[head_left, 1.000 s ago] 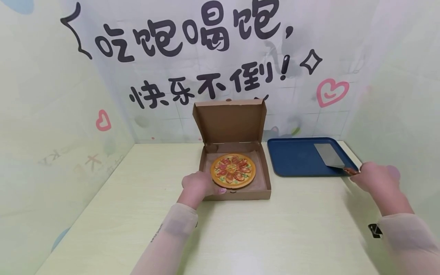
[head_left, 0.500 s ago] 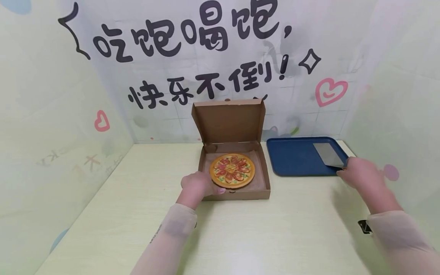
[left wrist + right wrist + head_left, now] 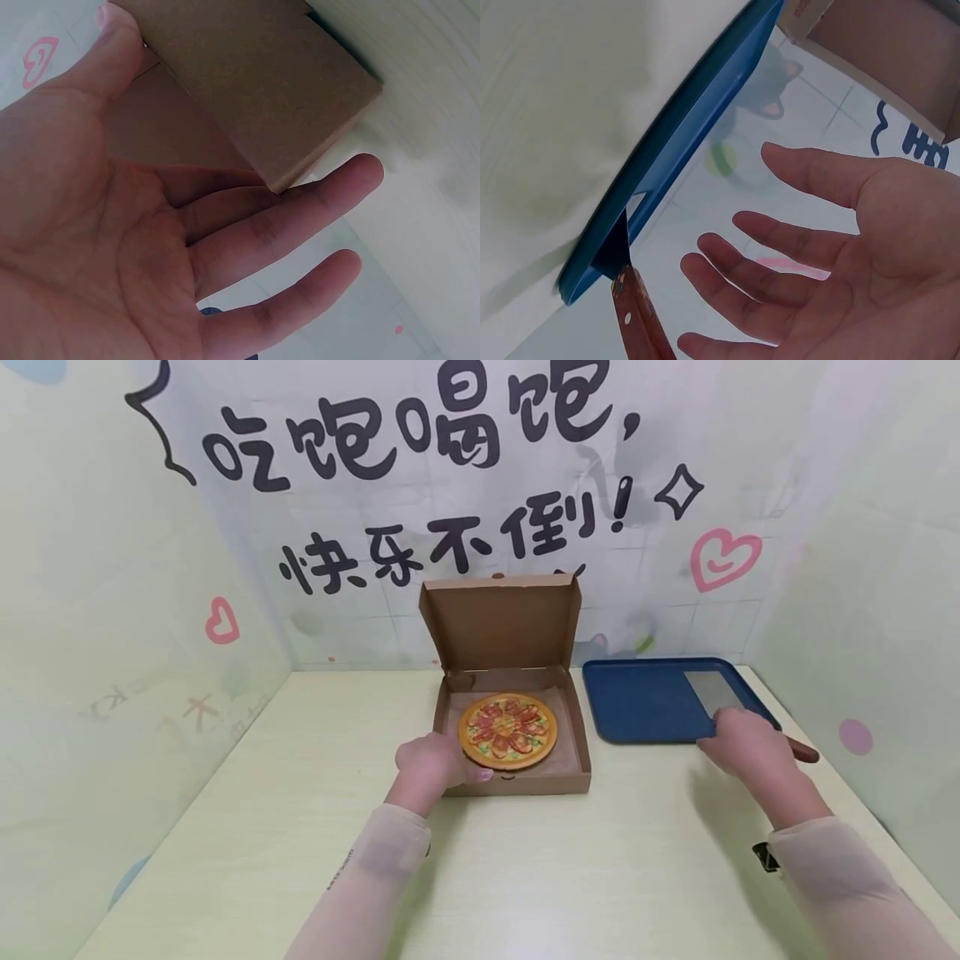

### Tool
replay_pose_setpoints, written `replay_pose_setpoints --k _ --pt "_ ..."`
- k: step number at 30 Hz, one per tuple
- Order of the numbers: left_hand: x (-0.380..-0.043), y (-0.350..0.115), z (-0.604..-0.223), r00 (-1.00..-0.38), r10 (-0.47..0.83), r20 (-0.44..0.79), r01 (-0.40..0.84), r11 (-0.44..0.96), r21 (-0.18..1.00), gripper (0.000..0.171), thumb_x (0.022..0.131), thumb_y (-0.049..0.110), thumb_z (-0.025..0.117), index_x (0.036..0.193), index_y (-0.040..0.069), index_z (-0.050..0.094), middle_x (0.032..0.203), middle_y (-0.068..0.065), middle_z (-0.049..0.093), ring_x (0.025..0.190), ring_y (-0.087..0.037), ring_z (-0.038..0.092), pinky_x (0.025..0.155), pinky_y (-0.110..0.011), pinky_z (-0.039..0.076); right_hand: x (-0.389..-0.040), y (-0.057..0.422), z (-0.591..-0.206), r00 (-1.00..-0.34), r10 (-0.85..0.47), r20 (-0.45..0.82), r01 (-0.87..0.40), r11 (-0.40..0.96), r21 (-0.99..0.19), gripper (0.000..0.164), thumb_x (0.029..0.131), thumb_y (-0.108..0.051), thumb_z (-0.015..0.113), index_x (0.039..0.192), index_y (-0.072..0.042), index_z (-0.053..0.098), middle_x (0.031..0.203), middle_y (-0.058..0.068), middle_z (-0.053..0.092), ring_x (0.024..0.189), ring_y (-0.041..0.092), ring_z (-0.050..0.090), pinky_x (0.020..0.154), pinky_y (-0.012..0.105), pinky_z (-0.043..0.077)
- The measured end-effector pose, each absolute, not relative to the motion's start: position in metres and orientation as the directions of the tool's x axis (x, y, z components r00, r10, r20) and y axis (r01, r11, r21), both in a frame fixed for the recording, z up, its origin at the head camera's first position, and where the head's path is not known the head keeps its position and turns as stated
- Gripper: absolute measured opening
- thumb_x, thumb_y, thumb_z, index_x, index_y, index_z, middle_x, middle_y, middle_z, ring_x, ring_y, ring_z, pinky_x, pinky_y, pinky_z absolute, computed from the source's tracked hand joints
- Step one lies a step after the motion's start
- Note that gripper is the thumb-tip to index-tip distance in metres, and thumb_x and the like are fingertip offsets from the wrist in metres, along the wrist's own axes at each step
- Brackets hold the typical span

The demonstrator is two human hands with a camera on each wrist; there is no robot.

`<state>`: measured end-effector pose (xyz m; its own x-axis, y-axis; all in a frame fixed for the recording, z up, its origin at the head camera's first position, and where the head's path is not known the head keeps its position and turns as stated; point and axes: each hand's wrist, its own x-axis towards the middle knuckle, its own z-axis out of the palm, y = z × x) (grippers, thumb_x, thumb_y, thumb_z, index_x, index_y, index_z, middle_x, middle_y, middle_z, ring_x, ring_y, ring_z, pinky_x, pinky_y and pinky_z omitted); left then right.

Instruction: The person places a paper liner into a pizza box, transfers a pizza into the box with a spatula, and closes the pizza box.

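My left hand (image 3: 438, 764) grips the front left corner of an open cardboard pizza box (image 3: 551, 787). In the left wrist view, the box's brown wall (image 3: 277, 90) lies between the thumb and the fingers, and two fingertips are hidden behind it. Inside the box is a round pizza (image 3: 507, 732) with toppings set like petals. My right hand (image 3: 750, 747) is at the front right of a blue tray (image 3: 637, 702), its fingers spread and holding nothing in the right wrist view. A spatula lies across the tray's right end, its metal blade (image 3: 708, 691) inside and its wooden handle (image 3: 639, 315) sticking out over the rim.
The raised box lid (image 3: 502, 627) leans back near the printed rear wall (image 3: 352, 627). Side walls (image 3: 877, 677) flank the pale wooden table (image 3: 555, 877). Box and tray stand side by side near the table's back edge.
My right hand has let go of the spatula's handle and moved left along the tray's front edge. The spatula stays on the tray. My left hand keeps its place on the box.
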<state>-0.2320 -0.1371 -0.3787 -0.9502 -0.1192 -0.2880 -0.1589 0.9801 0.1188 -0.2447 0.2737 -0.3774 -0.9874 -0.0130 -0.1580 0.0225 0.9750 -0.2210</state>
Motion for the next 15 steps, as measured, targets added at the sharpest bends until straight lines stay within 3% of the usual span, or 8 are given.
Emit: replay_pose_setpoints --k 7,15 --pt "-0.234 -0.138 -0.376 -0.949 -0.109 -0.295 -0.144 0.985 0.099 0.103 0.078 0.077 0.079 0.152 0.010 0.054 0.133 -0.013 0.071 0.102 -0.024 0.066 0.092 -0.046 0.052 -0.245 0.254 -0.379 -0.977 -0.049 -0.209 0.001 0.972 -0.234 0.060 0.104 -0.025 0.061 0.144 0.019 0.048 0.142 0.045 0.053 0.129 0.061 0.054 0.097 0.068 0.054" --pt "-0.233 -0.142 -0.376 -0.949 -0.077 -0.304 -0.124 0.983 0.137 0.115 0.079 0.077 0.078 0.165 0.015 0.033 0.139 -0.016 0.069 0.110 -0.028 0.066 0.101 -0.052 0.049 -0.248 0.230 -0.383 -0.974 -0.077 -0.215 -0.016 0.963 -0.270 0.066 0.108 -0.031 0.056 0.152 0.016 0.041 0.152 0.042 0.047 0.138 0.060 0.048 0.106 0.069 0.049"
